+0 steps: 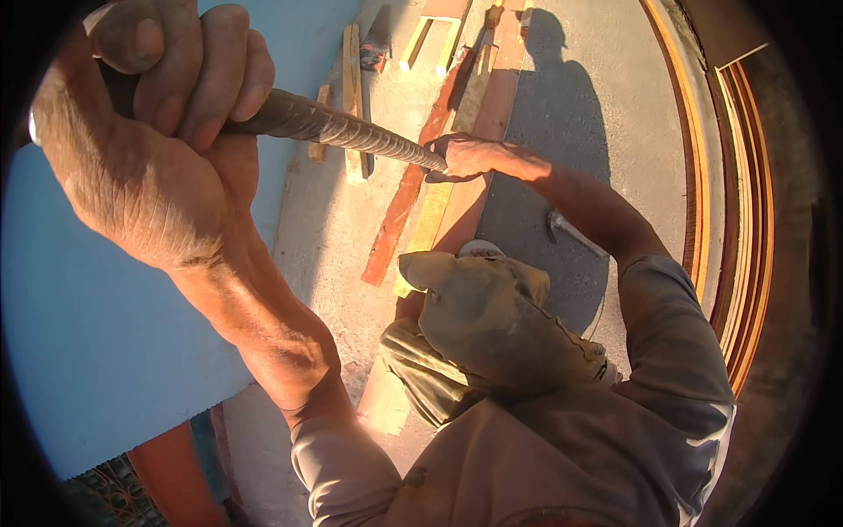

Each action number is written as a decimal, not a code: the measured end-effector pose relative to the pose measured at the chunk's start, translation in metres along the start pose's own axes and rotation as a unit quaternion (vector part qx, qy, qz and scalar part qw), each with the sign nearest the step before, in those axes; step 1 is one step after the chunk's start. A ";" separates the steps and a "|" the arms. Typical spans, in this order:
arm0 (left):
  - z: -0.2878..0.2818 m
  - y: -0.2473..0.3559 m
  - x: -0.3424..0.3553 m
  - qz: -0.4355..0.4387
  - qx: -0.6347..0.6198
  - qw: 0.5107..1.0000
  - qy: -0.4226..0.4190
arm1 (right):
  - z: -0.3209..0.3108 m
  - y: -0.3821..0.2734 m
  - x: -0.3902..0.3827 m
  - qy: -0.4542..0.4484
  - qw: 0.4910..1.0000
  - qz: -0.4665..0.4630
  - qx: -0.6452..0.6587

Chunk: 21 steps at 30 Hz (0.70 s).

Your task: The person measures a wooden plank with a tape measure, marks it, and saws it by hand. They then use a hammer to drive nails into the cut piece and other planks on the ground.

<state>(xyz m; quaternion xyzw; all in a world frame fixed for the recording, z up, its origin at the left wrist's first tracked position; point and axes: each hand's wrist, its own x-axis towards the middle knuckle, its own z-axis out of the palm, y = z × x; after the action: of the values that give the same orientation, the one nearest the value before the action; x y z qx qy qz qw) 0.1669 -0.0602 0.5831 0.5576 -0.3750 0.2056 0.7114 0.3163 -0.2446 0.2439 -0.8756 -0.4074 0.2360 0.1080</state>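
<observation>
Sunlit concrete floor [615, 53] spreads beneath the grip, with a pale blue sheet [114, 334] to the left of it and long timber strips [746, 202] bending along the far right. The left hand [167, 167] is clenched around the near end of a ribbed metal bar [360, 136], fingers wrapped right over it. The bar slants away to the right hand [465, 158], which grasps its far end; whether the tip touches wood below, I cannot tell.

Beneath the right hand lie a red-brown board [399, 220], a yellowish board [430, 220] and a wider brown board [470, 202], running roughly side by side. A hammer [575, 233] rests on the floor to the right of the grip, and a light wooden batten [353, 105] lies beyond the bar.

As far as I can judge, the work is midway: the bar is taken up in both hands and the boards are laid out, while the hammer is out of use. Whether any boards are joined or finished does not show.
</observation>
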 end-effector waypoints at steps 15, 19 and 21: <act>-0.048 0.003 -0.033 -0.120 0.008 0.973 0.198 | -0.117 -0.048 -0.077 -0.144 0.925 0.117 0.333; 0.003 0.002 -0.019 -0.263 0.071 0.941 0.202 | -0.159 -0.111 -0.125 -0.184 0.622 0.294 0.702; 0.058 0.015 -0.007 -0.244 0.137 0.942 0.184 | -0.169 -0.142 -0.149 -0.174 0.467 0.298 0.814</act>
<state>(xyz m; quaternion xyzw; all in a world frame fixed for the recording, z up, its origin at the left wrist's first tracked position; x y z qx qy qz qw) 0.1346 -0.1097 0.5926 0.6766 -0.0576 0.1740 0.7132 0.2239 -0.2667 0.4929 -0.4017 0.2442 0.6267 0.6214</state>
